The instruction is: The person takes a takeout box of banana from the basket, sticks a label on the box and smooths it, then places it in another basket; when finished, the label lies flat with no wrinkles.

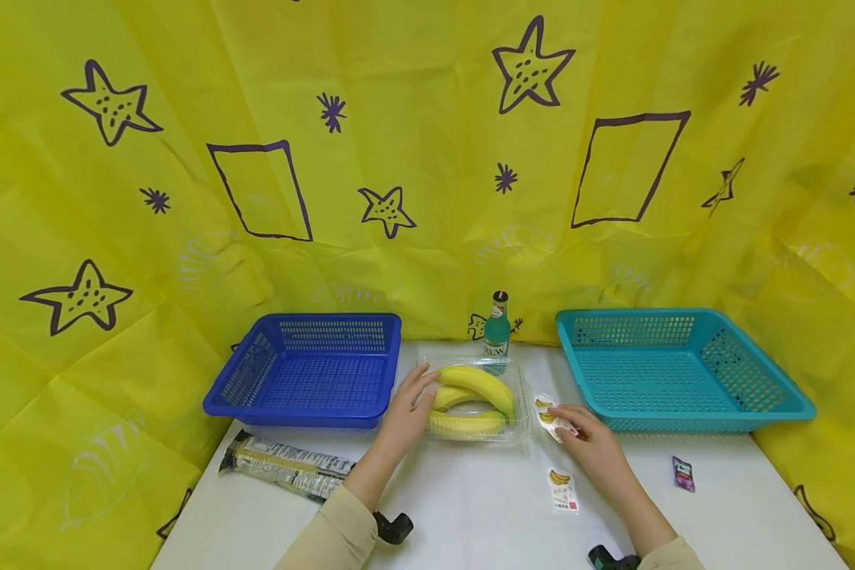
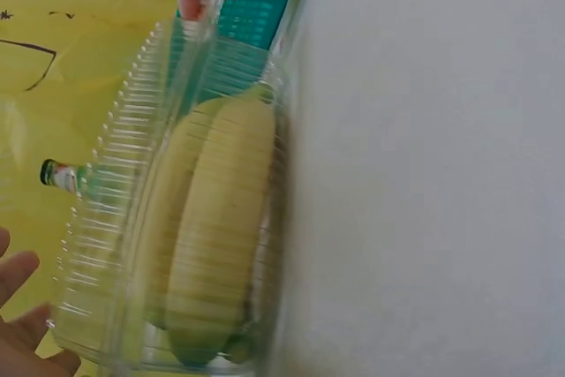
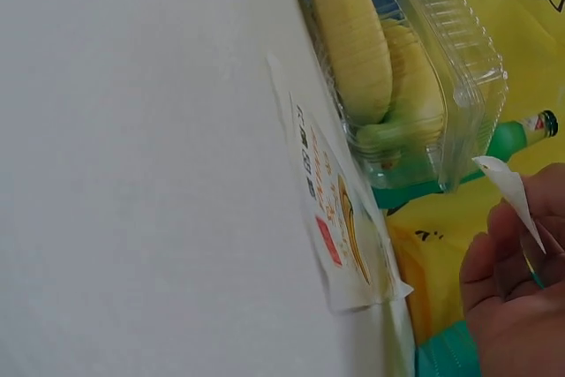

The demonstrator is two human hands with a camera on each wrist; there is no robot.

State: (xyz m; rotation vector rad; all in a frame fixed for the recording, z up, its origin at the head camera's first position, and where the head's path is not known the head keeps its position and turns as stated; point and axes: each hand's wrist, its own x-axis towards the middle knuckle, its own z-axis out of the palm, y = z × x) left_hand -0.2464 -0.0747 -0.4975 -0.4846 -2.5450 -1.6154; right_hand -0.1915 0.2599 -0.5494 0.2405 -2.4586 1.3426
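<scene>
A clear plastic box (image 1: 522, 396) with yellow bananas (image 1: 479, 383) inside stands on the table, its lid closed over them. At the box's left side is my left hand (image 1: 408, 408), its fingers spread and loosely bent; whether they touch the plastic I cannot tell. To the right of the box, my right hand (image 1: 594, 439) pinches a white label (image 3: 510, 190) printed with bananas between thumb and fingers; its edge curls up in the right wrist view. Nearer the front, another banana label (image 1: 563, 492) lies flat on the table.
A blue basket (image 1: 302, 419) stands on the left, a teal basket (image 1: 684, 423) on the right. Behind the box is a green bottle (image 1: 497, 326). Long packaged sticks (image 1: 285, 467) lie at front left, a small purple packet (image 1: 682, 473) at right. Yellow cloth (image 1: 427, 158) hangs behind.
</scene>
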